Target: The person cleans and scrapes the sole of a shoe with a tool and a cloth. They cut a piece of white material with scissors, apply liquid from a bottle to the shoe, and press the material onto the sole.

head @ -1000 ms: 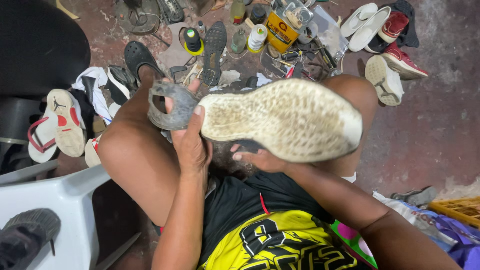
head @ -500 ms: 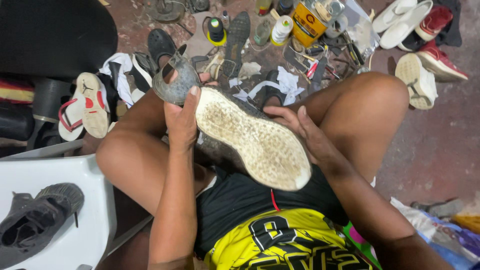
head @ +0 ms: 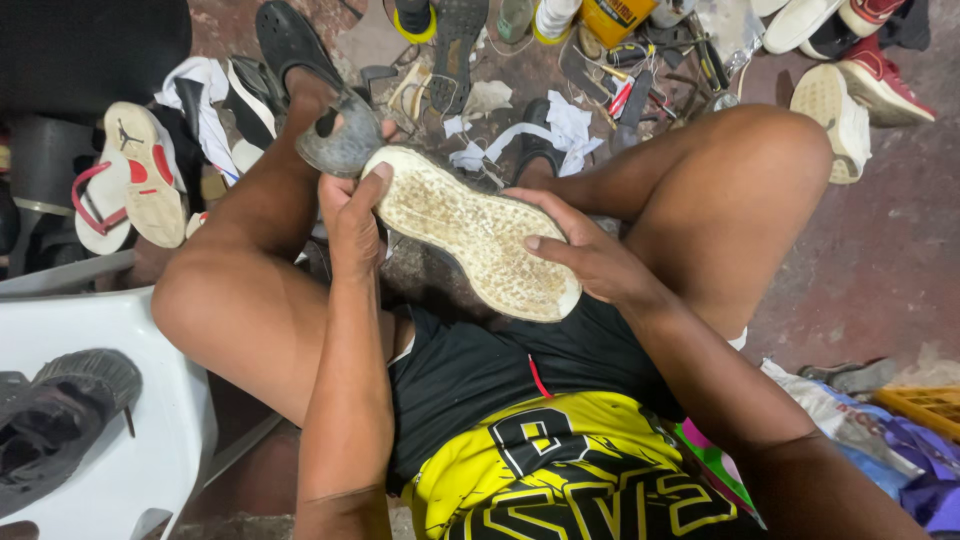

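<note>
The pale, dirty rubber shoe sole (head: 470, 232) with the small grid pattern lies in the middle of the frame, above my lap, with its tread side up to me. Its long axis goes from the upper left to the lower right. My left hand (head: 352, 215) closes around the upper-left end; the thumb presses on the edge of the tread, and the fingers go behind, where I cannot see them. The same hand is touching a grey, worn rubber piece (head: 340, 140), just above the sole. My right hand (head: 590, 255) holds the lower-right end, fingers flat over the edge. Both hands are equally near. Around my knees, on the floor, lie loose shoes (head: 850, 100), and a white-and-red sandal (head: 140, 175) lies at the left.
</note>
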